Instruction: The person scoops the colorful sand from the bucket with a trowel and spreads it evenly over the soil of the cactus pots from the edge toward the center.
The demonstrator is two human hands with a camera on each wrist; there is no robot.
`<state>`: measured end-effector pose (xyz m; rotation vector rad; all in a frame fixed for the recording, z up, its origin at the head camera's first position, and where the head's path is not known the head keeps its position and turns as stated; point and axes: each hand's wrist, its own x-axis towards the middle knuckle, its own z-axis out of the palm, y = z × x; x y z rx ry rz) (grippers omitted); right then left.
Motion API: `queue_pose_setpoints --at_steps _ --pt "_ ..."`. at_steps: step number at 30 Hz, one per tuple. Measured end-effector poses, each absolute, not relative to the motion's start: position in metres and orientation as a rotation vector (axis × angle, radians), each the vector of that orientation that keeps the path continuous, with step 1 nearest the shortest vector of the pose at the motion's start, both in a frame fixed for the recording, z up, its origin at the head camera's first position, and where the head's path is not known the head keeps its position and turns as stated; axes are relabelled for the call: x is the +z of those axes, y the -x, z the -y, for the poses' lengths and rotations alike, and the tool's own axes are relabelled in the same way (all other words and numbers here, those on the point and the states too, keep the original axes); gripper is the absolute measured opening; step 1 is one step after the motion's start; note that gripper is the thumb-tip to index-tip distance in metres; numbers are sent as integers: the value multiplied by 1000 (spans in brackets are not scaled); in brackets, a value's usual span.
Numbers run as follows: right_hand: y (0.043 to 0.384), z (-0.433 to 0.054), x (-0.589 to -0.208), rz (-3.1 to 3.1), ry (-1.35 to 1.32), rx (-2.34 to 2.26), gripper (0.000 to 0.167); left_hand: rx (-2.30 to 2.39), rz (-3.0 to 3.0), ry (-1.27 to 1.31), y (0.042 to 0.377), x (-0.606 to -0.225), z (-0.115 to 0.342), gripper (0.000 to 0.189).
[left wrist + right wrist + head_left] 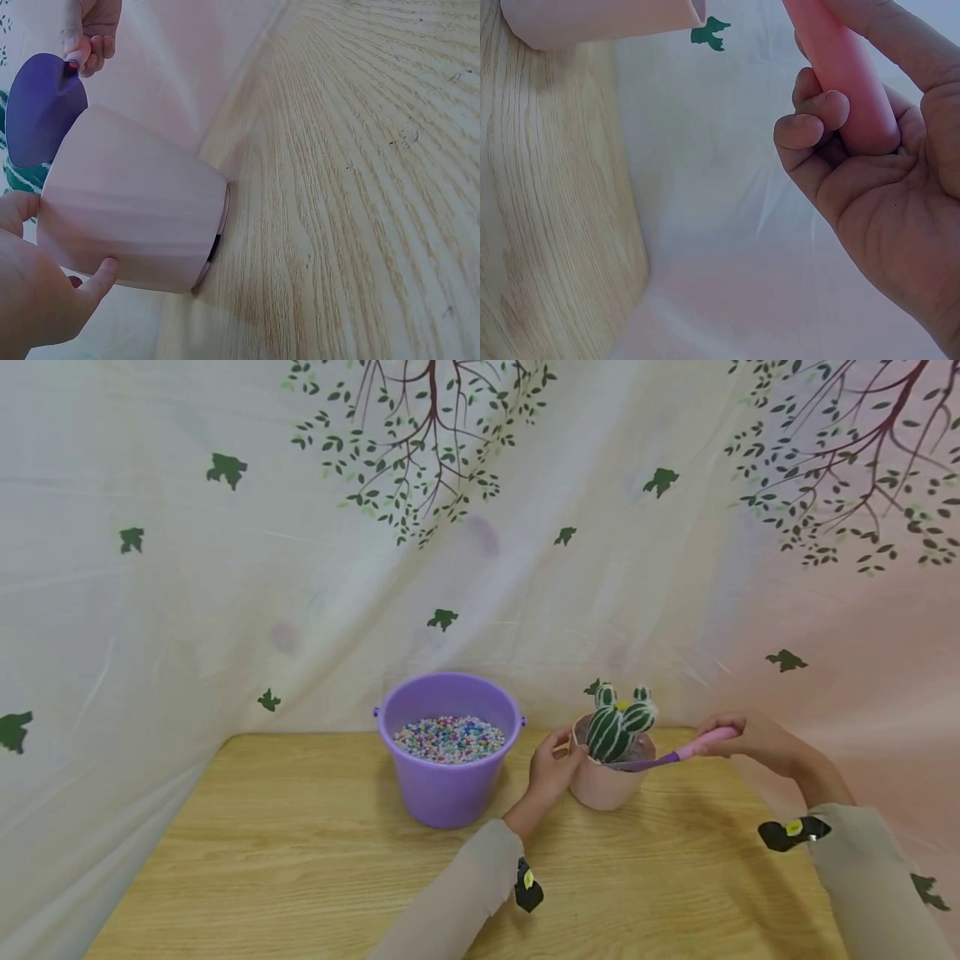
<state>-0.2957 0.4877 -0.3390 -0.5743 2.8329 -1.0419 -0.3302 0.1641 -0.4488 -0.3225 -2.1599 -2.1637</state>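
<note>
Purple-bladed trowel [45,112] tilted at rim of pink flowerpot [606,789], right of purple bucket [450,789]; handle [855,90] wrapped in right hand [761,745], flowerpot clasped in part-spread left hand [551,770]. Apparently mid-pour or mid-scoop beside cactus [606,737]; next, likely needing steady bracing, gentle wrist.
</note>
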Motion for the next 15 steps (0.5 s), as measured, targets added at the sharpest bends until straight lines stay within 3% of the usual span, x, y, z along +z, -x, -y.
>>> queue_pose_setpoints --at_steps 5,15 --pt "296 -487 -337 -2832 559 -1032 17 -2169 2191 309 328 -450 -164 52" --pt "299 -487 -335 -2820 543 -1057 17 -2152 2157 320 334 -450 -163 47"
